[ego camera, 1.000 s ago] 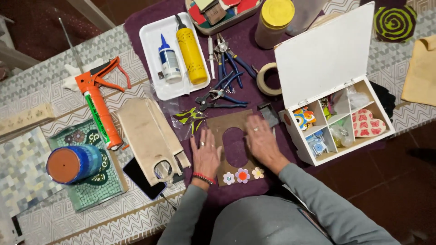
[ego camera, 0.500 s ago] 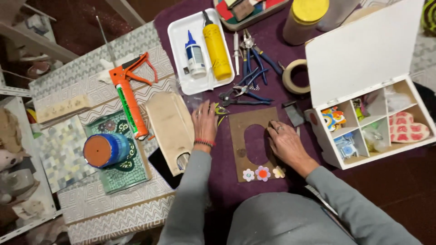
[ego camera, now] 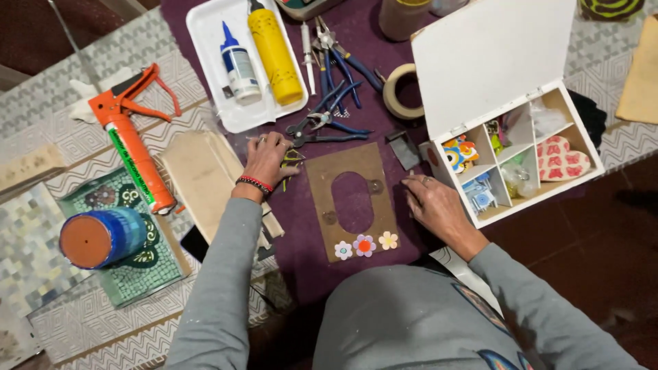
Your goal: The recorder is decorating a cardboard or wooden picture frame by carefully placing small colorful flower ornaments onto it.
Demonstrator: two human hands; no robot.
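A brown board [ego camera: 349,175] with an oval hole lies flat on the purple cloth [ego camera: 301,240], with three small flower pieces [ego camera: 364,244] along its near edge. My left hand [ego camera: 269,159] rests left of the board, fingers curled over a small yellow-handled tool [ego camera: 292,158] beside blue-handled pliers [ego camera: 329,123]; whether it grips the tool is unclear. My right hand [ego camera: 433,204] lies on the cloth at the board's right edge, fingers apart, near a small dark block [ego camera: 403,149] and the open white box [ego camera: 521,161].
The white box [ego camera: 493,62] holds compartments of coloured pieces. A white tray [ego camera: 205,31] carries a yellow bottle [ego camera: 274,51] and a blue-capped glue bottle [ego camera: 240,65]. Tape roll [ego camera: 392,92], orange caulking gun [ego camera: 133,147], blue-and-orange pot [ego camera: 99,236] on a mosaic tray [ego camera: 130,288], tan wooden piece [ego camera: 202,175].
My left hand moved up from the board's left side to the tools above it. My right hand slid to the board's right edge. The view shifted.
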